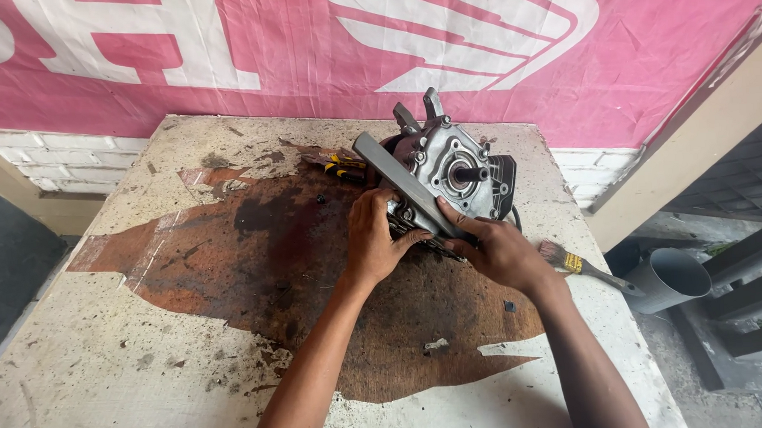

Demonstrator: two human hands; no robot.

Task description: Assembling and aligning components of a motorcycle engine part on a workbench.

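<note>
A small engine block (448, 181), grey cast metal w/ dark oily parts, is seen at the far right part of the desk (105, 371), close to the back edge. A round cover plate w/ several bolts is turned toward the camera, and a short dark shaft (471, 174) is pointed out of its centre, to the right and a bit toward the viewer. A flat grey metal bar (397, 183) is laid across the front of the engine; its long axis is run diagonally, from upper left to lower right. Two metal lugs are stood up at the top of the block.

The left hand (376, 238) is closed over the lower left side of the engine, fingers curled around the edge below the bar. The right hand (496, 250) is gripped on the lower end of the bar and the engine base, thumb on top. Both hands are touching the engine.

The desk top is worn, pale at the edges, w/ a big rust-brown stain in the middle. A paint brush (582, 266) is laid just right of the right hand, its handle toward the desk edge. A yellow-black tool (338, 164) is laid left of the engine, approx. beside the upper end of the bar. A pink banner (220, 58) is hung behind the desk, and a grey pipe (671, 278) is seen below on the right.
</note>
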